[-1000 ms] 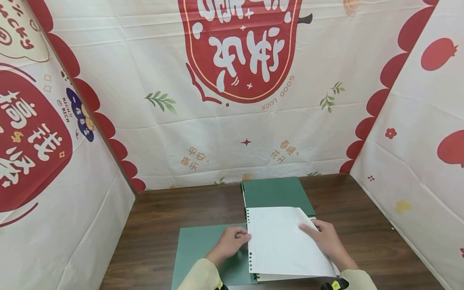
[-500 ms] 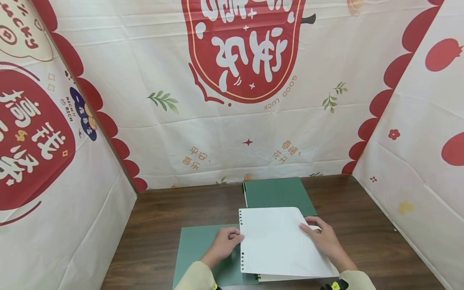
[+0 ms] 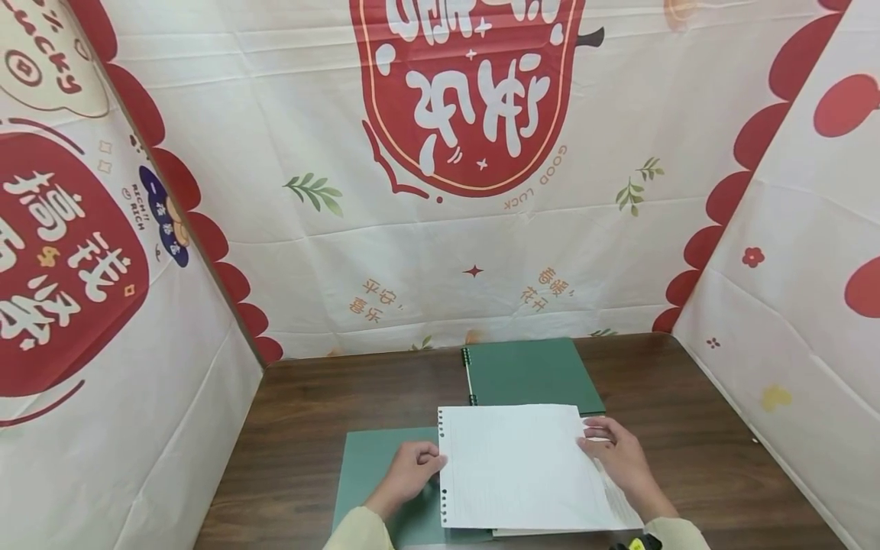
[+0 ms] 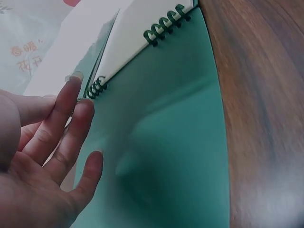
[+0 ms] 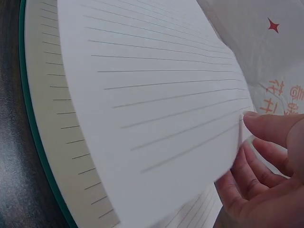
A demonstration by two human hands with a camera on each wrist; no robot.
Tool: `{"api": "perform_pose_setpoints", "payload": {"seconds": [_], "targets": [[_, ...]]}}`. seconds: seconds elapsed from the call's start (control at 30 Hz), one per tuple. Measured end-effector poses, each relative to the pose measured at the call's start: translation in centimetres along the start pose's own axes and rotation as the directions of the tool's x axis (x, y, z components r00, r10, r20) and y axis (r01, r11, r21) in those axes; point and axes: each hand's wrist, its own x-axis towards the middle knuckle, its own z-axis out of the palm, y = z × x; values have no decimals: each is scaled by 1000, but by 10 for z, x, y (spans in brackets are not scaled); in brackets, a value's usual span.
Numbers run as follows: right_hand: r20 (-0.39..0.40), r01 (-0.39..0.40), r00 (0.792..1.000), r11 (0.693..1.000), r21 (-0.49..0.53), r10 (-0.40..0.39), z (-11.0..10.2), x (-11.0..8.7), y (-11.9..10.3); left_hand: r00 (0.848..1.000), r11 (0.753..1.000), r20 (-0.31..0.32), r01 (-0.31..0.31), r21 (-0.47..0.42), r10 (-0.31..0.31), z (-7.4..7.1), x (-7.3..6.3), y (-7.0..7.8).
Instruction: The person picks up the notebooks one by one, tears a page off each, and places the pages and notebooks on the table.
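Observation:
A loose lined sheet [image 3: 512,467] with a row of punched holes down its left side is held over an open ring-bound notebook. My left hand [image 3: 411,473] pinches the holed edge between thumb and fingertips. At the opposite edge my right hand [image 3: 619,458] pinches the paper, thumb on top. In the left wrist view, the dark green binding rings [image 4: 164,27] lie apart from the sheet's holes. The notebook's green cover [image 3: 385,452] lies flat beneath my left hand. Cream lined pages [image 5: 50,95] show under the sheet in the right wrist view.
A closed green ring-bound notebook [image 3: 532,374] lies behind the open one, close to the back cloth. Brown wood tabletop [image 3: 296,458] extends to both sides. Printed white cloth [image 3: 412,229] walls the table at back, left and right.
The sheet has shifted left off the rings, its holed edge now over the green cover. My left hand has moved left with it. My right hand keeps its hold on the other edge.

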Motion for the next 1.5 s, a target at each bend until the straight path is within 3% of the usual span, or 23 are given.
{"api": "perform_pose_setpoints", "payload": {"seconds": [0.3,0.77,1.0,1.17,1.5], "targets": [[25,16,1000,1000,10,-16,14,3,4,996,996,3,90,17,-90,-11,-10,-12],[-17,33,999,997,-75,-34,43,14,16,991,985,-34,135,110,-132,-24,-23,-13],[-26,47,998,989,-141,-51,56,18,14,996,979,-27,85,185,-81,-29,-28,-15],[-29,42,998,987,-153,-47,63,18,10,998,957,-45,49,287,-38,-29,-30,-16],[-46,26,998,981,-191,-35,68,18,8,996,912,-65,77,402,-55,-28,-30,-12]]}}
